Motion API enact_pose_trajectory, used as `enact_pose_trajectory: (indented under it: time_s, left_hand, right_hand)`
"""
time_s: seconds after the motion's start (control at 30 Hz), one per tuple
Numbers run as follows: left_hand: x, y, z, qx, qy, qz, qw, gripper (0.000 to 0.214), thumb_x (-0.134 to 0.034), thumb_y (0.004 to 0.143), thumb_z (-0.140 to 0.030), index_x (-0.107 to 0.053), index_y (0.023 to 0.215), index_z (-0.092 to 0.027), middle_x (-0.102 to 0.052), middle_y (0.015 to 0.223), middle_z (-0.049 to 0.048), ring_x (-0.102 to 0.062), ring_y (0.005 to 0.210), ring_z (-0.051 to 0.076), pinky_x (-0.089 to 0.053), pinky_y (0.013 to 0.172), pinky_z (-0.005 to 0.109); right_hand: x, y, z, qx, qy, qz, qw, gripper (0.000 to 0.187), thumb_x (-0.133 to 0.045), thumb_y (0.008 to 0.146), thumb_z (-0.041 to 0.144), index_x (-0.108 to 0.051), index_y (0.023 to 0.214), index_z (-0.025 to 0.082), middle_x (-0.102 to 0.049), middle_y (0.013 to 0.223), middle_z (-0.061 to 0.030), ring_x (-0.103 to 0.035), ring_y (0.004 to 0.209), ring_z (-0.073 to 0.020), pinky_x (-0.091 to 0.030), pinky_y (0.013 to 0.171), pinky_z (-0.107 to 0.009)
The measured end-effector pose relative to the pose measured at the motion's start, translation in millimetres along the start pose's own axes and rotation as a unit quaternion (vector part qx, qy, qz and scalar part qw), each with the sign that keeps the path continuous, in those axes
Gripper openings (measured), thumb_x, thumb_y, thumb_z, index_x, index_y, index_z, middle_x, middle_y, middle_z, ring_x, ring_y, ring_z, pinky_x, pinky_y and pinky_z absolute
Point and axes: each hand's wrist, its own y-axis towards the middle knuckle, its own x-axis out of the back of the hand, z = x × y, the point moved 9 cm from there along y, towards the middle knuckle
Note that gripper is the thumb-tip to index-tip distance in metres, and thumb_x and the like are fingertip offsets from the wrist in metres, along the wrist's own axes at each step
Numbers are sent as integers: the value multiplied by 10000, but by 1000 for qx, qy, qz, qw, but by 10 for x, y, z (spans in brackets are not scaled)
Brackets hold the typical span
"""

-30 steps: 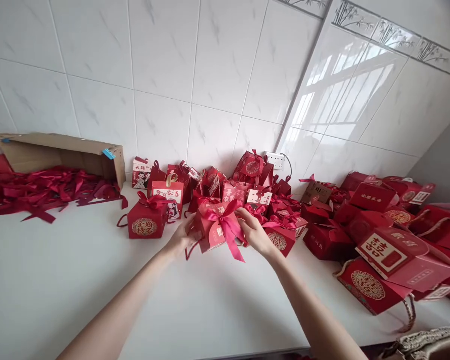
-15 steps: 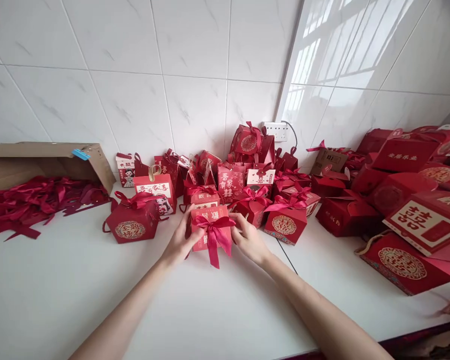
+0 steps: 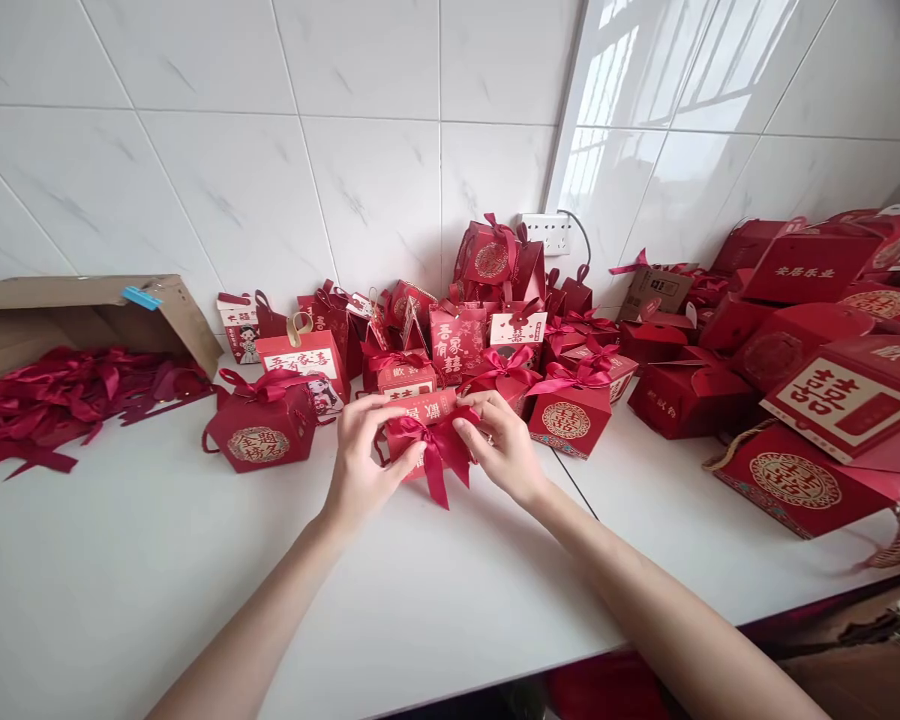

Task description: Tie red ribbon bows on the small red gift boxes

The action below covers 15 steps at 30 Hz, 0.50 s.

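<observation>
A small red gift box point(image 3: 429, 406) with printed characters is in front of me on the table, topped by a crimson ribbon bow point(image 3: 436, 462) whose tails hang toward me. From the left, my left hand point(image 3: 364, 462) is closed, thumb and fingers pinching the bow's left loop. My right hand point(image 3: 507, 448) is closed too, and it pinches the bow's right loop between thumb and fingers. Parts of the box are hidden by both hands and the bow. Just behind it stands another red box point(image 3: 401, 375) with a bow.
A red box with a gold emblem point(image 3: 259, 445) stands to the left, another emblem box point(image 3: 570, 420) to the right. An open carton point(image 3: 187, 310) with loose ribbons is at far left. Red boxes point(image 3: 844, 400) are piled at right. A power strip point(image 3: 546, 235) sits by the tiled wall.
Both hands have moved from the box's sides onto the bow's loops. The box's top now tilts lower, showing less of its face. The view has shifted slightly.
</observation>
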Motion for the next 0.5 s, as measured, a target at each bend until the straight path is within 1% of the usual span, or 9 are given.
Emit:
enact_pose_trajectory:
  time_s: [0.03,0.07,0.13,0.2,0.3,0.33,0.4,0.5]
  left_hand:
    - [2,8,-3,4,-9,3,1000,148,-640,780,-303,-599,886,-210,-526,1072,62,-539,1067,217,-489,891,370]
    - [1,14,15,17,-22,7,1000,108,-617,799,-308,-594,809,-203,-531,1052,57,-548,1050,211,-498,866,356]
    - [-3,15,79,58,-51,11,997,160,-582,823,-323,-573,728,-195,-540,1052,59,-557,1041,210,-509,821,336]
    - [-9,4,130,95,-71,12,993,193,-574,822,-338,-557,696,-193,-548,1078,63,-558,1051,216,-506,822,337]
    - [-13,-20,144,123,-85,8,989,211,-563,821,-335,-524,666,-197,-552,1112,64,-543,1090,225,-497,844,340]
    - [-11,-26,138,124,-86,4,989,212,-560,821,-327,-510,659,-199,-551,1116,65,-536,1105,227,-493,852,341]
    - [-3,-33,118,116,-77,-5,990,226,-557,817,-300,-465,636,-201,-548,1101,68,-526,1123,232,-476,883,353]
    - [0,-33,87,85,-64,-16,994,244,-548,816,-248,-394,631,-207,-541,1051,66,-521,1130,233,-446,925,372]
  right_hand:
    - [11,3,-15,-12,9,-5,1000,212,-502,869,364,-561,765,189,-554,981,-86,-587,854,-187,-504,655,-290]
    - [20,5,-22,-21,18,-8,1000,239,-497,868,372,-548,725,188,-547,971,-83,-580,845,-183,-499,666,-292]
    - [26,8,-34,-41,35,-6,999,299,-484,867,393,-516,653,187,-545,969,-76,-569,844,-177,-489,698,-296]
    - [13,9,-68,-69,55,1,996,340,-476,864,415,-489,612,187,-547,979,-71,-561,853,-174,-477,723,-297]
    - [-16,7,-164,-118,84,4,989,363,-475,846,434,-474,583,185,-551,961,-67,-545,862,-178,-458,732,-291]
    - [-33,5,-205,-138,93,7,986,362,-477,837,435,-469,576,183,-551,942,-64,-536,840,-173,-450,712,-284]
    - [-81,-1,-273,-173,109,20,979,358,-478,821,434,-444,569,182,-537,842,-44,-500,732,-147,-419,630,-264]
    - [-136,-7,-302,-199,122,40,972,359,-467,817,440,-392,572,188,-435,654,12,-391,570,-103,-340,523,-244]
